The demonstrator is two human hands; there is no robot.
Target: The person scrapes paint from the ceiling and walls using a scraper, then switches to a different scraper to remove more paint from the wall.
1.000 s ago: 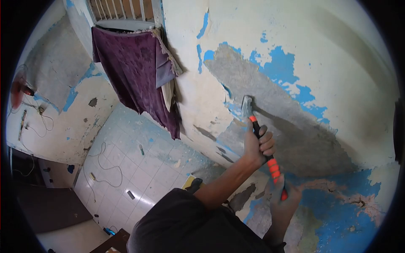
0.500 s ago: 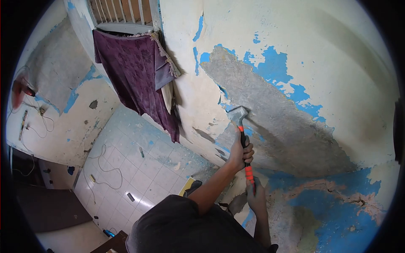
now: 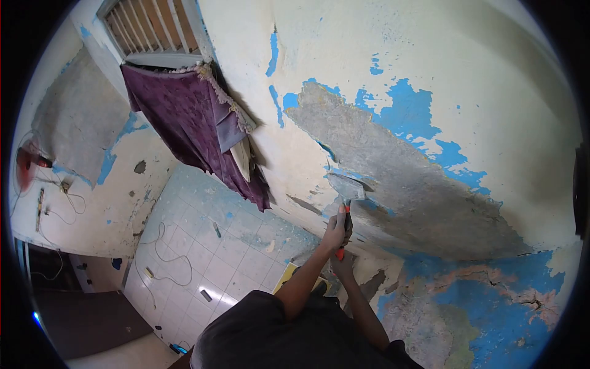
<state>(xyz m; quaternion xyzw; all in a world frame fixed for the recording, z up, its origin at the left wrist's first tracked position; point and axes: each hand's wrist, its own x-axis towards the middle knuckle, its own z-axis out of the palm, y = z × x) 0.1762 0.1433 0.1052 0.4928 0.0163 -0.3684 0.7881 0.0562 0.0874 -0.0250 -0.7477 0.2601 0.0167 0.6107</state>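
My left hand (image 3: 337, 230) is closed around the upper part of the red-and-black handle of a wall scraper (image 3: 348, 187). Lower on the same handle, my right hand (image 3: 343, 264) is wrapped near its end. The scraper's broad metal blade lies against the wall (image 3: 491, 147), at the left edge of a bare grey patch (image 3: 393, 166). Cream paint with cracks and blue paint beneath surrounds that patch. Loose, lifted paint edges show just above the blade.
A purple cloth (image 3: 184, 117) hangs below a barred window (image 3: 147, 27) on the left. A tiled floor (image 3: 203, 252) with paint debris and a cable (image 3: 184, 270) lies below. On the far left wall is a red fan (image 3: 26, 163). Cracked blue wall (image 3: 510, 307) stands at lower right.
The scraper and both hands have moved down and slightly left across the view, and the blade now shows its broad face. The view has also tilted and shifted. Both hands keep their hold.
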